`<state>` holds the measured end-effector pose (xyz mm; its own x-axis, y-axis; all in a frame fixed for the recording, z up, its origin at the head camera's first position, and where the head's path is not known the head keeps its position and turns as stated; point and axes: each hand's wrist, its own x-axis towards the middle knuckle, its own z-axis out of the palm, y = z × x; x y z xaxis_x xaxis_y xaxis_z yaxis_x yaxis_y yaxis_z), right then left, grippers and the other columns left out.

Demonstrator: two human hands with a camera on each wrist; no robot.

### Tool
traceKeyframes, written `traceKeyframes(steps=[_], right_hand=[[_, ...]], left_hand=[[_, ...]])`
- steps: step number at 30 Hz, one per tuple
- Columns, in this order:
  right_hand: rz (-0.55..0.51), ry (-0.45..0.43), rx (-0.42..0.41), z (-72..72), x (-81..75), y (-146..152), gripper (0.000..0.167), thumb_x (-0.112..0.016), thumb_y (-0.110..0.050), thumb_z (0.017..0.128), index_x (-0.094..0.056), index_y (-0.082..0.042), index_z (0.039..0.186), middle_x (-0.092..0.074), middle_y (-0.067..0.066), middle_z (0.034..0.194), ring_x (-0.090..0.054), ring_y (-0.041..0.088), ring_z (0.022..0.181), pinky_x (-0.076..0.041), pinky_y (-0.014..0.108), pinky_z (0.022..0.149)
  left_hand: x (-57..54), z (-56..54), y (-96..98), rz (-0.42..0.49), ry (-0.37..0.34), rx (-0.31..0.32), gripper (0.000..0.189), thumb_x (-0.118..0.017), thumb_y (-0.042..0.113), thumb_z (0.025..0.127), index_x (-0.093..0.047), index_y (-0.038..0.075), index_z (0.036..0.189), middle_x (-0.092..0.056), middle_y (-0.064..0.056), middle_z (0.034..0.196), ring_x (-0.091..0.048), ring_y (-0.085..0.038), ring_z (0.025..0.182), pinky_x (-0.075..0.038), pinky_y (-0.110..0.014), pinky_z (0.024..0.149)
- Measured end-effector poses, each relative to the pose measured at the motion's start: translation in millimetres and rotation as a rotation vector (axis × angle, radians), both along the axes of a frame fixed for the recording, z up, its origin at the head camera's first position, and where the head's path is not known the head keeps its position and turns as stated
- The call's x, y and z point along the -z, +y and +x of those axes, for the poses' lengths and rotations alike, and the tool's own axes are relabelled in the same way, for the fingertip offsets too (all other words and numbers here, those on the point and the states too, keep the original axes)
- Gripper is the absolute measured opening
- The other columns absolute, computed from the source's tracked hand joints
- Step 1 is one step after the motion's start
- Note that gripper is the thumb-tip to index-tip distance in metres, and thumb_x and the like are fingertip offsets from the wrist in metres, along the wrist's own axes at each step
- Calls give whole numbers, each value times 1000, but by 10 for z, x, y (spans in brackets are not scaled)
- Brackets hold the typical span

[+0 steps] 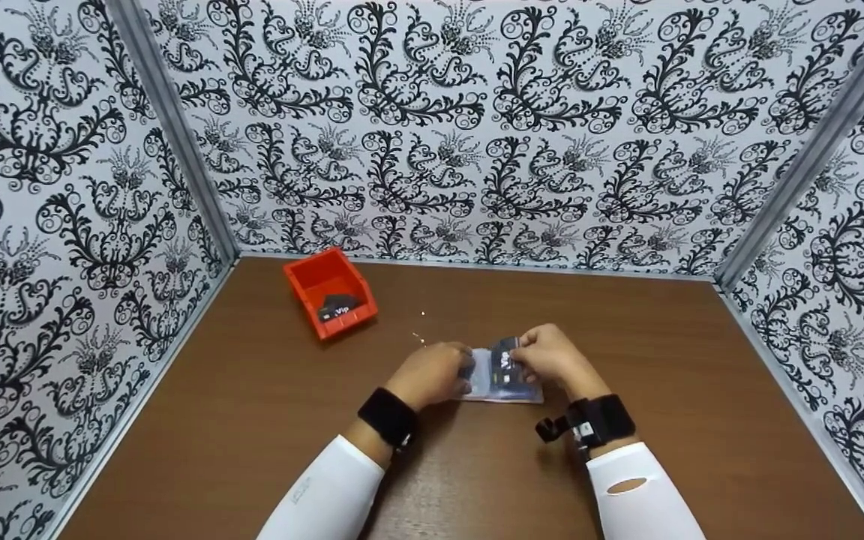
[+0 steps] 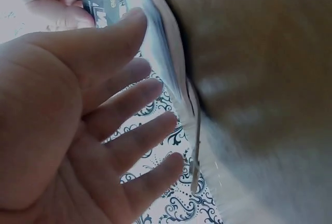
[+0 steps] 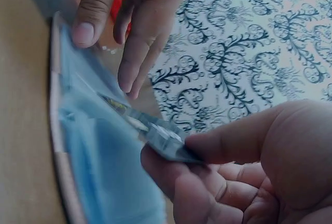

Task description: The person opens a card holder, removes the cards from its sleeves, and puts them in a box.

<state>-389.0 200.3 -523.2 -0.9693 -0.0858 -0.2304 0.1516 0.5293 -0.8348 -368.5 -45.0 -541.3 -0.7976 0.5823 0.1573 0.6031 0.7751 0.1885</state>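
Observation:
A card holder [image 1: 481, 376] with clear plastic sleeves lies spread out on the table. My right hand [image 1: 550, 355] pinches a dark card [image 1: 505, 365] marked "Vip" between thumb and fingers. In the right wrist view the card [image 3: 165, 135] tilts, its far end at the bluish sleeves [image 3: 116, 172]; how far it goes in, I cannot tell. On the holder's left side is my left hand [image 1: 432, 373]. Its thumb [image 2: 116, 35] reaches to the sleeves' edge in the left wrist view, and the other fingers are spread loosely, holding nothing.
Toward the back left of the brown table [image 1: 627, 330] stands a red bin [image 1: 348, 323] with dark cards [image 1: 337, 308] inside. Small white specks [image 1: 418, 337] show beyond my left hand. Patterned walls [image 1: 432, 150] bound the table at the back and both sides.

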Motion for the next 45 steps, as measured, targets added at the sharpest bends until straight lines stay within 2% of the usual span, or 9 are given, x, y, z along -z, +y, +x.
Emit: traceKeyframes(steps=[5, 8, 13, 17, 21, 25, 38, 42, 45], right_hand=[[6, 55, 15, -12, -76, 7, 8, -74, -5, 104, -70, 1, 102, -72, 9, 92, -65, 15, 65, -62, 30, 61], [-27, 97, 13, -10, -90, -24, 8, -75, -3, 105, -69, -1, 99, -77, 11, 91, -68, 16, 65, -65, 33, 63], [-91, 199, -15, 12, -117, -90, 5, -75, -3, 106, -73, 2, 104, -85, 22, 101, -75, 16, 67, -69, 38, 66], [-143, 275, -35, 41, -137, -152, 8, -75, -4, 106, -75, 3, 109, -85, 25, 104, -78, 17, 72, -69, 37, 66], [-209, 299, -33, 66, -144, -218, 9, -76, -4, 106, -76, 4, 110, -85, 25, 107, -79, 18, 78, -68, 34, 67], [-242, 312, -45, 88, -151, -250, 10, -76, -4, 106, -76, 4, 112, -86, 24, 108, -79, 17, 81, -67, 31, 67], [-220, 319, -125, 96, -172, -226, 18, -78, -11, 106, -77, 5, 113, -86, 23, 104, -80, 17, 80, -68, 34, 68], [-158, 316, -170, 75, -172, -174, 22, -76, -18, 109, -80, 4, 113, -85, 19, 98, -82, 20, 78, -68, 38, 70], [-45, 300, -192, 60, -157, -125, 22, -75, -19, 110, -82, 1, 113, -85, 16, 95, -83, 22, 79, -65, 32, 68]], left_hand=[[-93, -25, -2, 140, 56, -50, 20, -83, 23, 102, -87, 10, 116, -81, -7, 119, -80, -30, 110, -66, -49, 97], [-131, -37, 4, 264, 26, -96, 19, -81, 23, 104, -89, 11, 117, -84, -7, 117, -79, -30, 117, -64, -49, 105], [-154, -60, 23, 542, -41, -150, 17, -79, 17, 106, -89, 8, 116, -84, -10, 112, -79, -27, 106, -65, -42, 97], [-215, -73, 37, 761, -159, -163, 21, -78, 17, 108, -87, 2, 120, -85, -15, 113, -80, -26, 101, -67, -39, 92], [-270, -69, 25, 896, -293, -195, 23, -78, 19, 107, -86, 1, 120, -86, -17, 111, -77, -17, 89, -65, -31, 82], [-279, -63, 16, 945, -314, -201, 19, -81, 15, 103, -86, 1, 115, -85, -15, 103, -68, -10, 81, -59, -24, 73], [-301, -59, 26, 964, -284, -185, 11, -81, 11, 102, -85, 1, 104, -83, -11, 96, -66, -8, 82, -57, -24, 78], [-329, -53, -2, 954, -239, -189, 10, -80, 8, 102, -84, 0, 104, -82, -12, 95, -65, -9, 81, -56, -24, 76], [-353, -54, -39, 951, -208, -214, 9, -81, 7, 100, -84, -1, 103, -82, -13, 96, -66, -11, 82, -58, -26, 76]])
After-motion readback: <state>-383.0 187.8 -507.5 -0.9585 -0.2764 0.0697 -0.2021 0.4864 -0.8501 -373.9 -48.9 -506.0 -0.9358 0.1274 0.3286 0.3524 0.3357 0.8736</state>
